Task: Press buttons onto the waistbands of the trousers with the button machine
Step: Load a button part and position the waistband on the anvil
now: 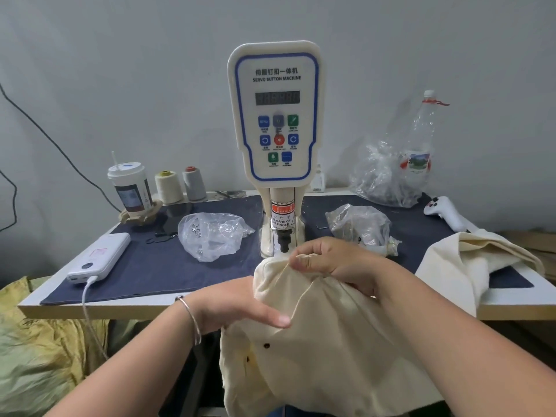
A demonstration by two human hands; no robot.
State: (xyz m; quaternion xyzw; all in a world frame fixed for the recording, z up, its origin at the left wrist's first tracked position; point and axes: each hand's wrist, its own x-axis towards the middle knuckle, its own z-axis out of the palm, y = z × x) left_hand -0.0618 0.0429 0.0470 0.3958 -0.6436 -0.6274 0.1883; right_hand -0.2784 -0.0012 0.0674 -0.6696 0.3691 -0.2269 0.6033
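Our right hand (325, 260) pinches the trousers (316, 326) waistband, button machine (276, 115) punch at twelve o'clock, just beyond the grip; left hand (240, 305) rests flat.

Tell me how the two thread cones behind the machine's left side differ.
The left thread cone is cream with a yellow top; the right thread cone is pale grey with a red top. The left one looks a little wider and stands nearer the lidded cup; the right one stands nearer the button machine. Both stand upright, side by side by the wall.
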